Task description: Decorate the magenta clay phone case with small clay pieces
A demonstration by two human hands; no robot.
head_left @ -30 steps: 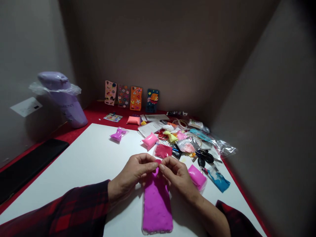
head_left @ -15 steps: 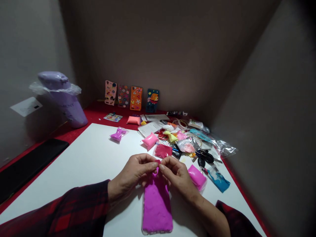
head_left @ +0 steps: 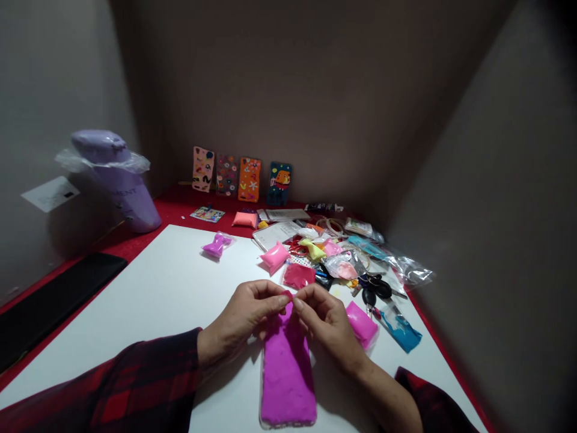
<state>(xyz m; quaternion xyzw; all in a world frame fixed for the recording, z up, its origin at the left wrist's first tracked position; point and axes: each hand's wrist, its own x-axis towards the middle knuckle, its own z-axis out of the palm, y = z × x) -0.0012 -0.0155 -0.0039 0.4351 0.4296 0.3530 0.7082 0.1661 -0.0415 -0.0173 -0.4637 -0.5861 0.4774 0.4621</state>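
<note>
A clear phone case (head_left: 288,379) covered with a layer of purple-magenta clay lies on the white board in front of me. Over its far end both my hands meet. Thumb and forefinger of my left hand (head_left: 246,310) pinch a small piece of darker pink clay (head_left: 287,294). My right hand (head_left: 327,319) pinches the same piece from the other side, its fingertips almost touching the left ones. The fingers partly cover the piece and the top of the case. Beside my right wrist rests a bright pink clay packet (head_left: 362,323).
Beyond my hands lie a red clay packet (head_left: 299,275), a pink clay packet (head_left: 274,258), scissors (head_left: 376,288) and a torn blue packet (head_left: 400,331). Decorated phone cases (head_left: 249,179) lean on the back wall. A purple bottle-shaped object (head_left: 124,189) stands at left.
My fingertips have drawn very slightly apart at the pink clay piece. The phone case stays on the board; the whole view has shifted a little.
</note>
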